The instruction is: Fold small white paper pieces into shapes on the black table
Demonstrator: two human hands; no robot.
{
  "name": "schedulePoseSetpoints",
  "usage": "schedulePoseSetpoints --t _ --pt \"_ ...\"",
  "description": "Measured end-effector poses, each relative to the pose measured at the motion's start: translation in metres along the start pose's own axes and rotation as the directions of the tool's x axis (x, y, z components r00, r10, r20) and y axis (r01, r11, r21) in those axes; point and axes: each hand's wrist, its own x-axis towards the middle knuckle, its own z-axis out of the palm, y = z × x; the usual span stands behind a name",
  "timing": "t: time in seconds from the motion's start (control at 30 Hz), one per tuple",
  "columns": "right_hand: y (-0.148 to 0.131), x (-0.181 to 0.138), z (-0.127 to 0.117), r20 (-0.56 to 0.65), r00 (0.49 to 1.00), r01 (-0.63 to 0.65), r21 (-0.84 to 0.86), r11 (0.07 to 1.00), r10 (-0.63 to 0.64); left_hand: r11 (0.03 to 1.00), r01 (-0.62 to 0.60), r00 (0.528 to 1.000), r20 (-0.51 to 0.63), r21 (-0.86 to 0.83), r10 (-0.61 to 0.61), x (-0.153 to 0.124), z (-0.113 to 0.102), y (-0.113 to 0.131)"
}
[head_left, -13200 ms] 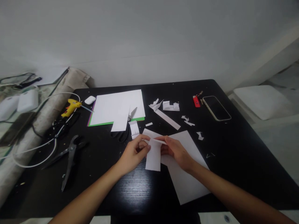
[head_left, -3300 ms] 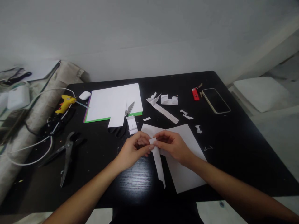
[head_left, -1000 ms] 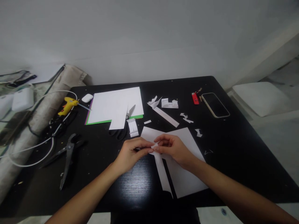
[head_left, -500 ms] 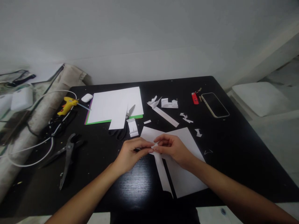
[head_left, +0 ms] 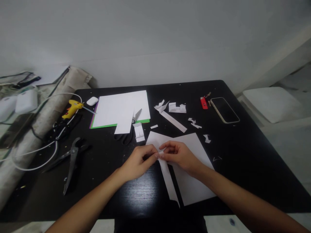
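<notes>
My left hand [head_left: 142, 161] and my right hand [head_left: 181, 157] meet near the middle of the table, each pinching the upper end of a white paper strip [head_left: 168, 181]. The strip hangs toward the table's front edge, its lower corner curling. Fingers cover part of the end being held. Beneath my right hand lies a larger white sheet [head_left: 194, 186], a dark gap showing between it and the strip. Just beyond my left hand are a small folded paper piece [head_left: 139, 132] and scissors [head_left: 137, 116], whose dark handles are partly under paper.
A paper stack [head_left: 111, 108] lies at the back left, near a yellow glue gun [head_left: 73, 108] with a white cable and dark pliers [head_left: 73, 155]. Folded paper pieces [head_left: 173, 121] sit farther back. A red lighter [head_left: 204, 103] and a phone [head_left: 225, 110] are at the right.
My left fingers have bent more and drawn in at the strip's upper end. My right hand stays nearly in place. The view has shifted slightly.
</notes>
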Motion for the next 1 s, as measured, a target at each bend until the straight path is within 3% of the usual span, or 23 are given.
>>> schedulePoseSetpoints --t 0.2,0.4,0.7,1.0 --pt "0.0 -0.003 0.003 0.139 0.988 -0.08 0.048 0.996 0.072 0.999 0.019 0.995 -0.092 -0.048 -0.024 0.001 -0.001 -0.003" --pt "-0.001 -0.005 0.003 0.135 0.988 -0.078 0.036 0.996 0.072 0.998 0.033 0.986 -0.161 -0.057 -0.042 0.0 0.001 -0.005" --pt "0.002 -0.005 0.003 0.156 0.988 0.003 -0.119 0.993 0.016 0.989 0.063 0.991 -0.11 -0.132 -0.078 0.003 0.009 -0.004" --pt "-0.003 -0.006 0.002 0.124 0.988 -0.086 -0.053 0.995 0.092 0.954 0.079 0.931 -0.321 -0.291 -0.175 0.005 -0.007 -0.008"
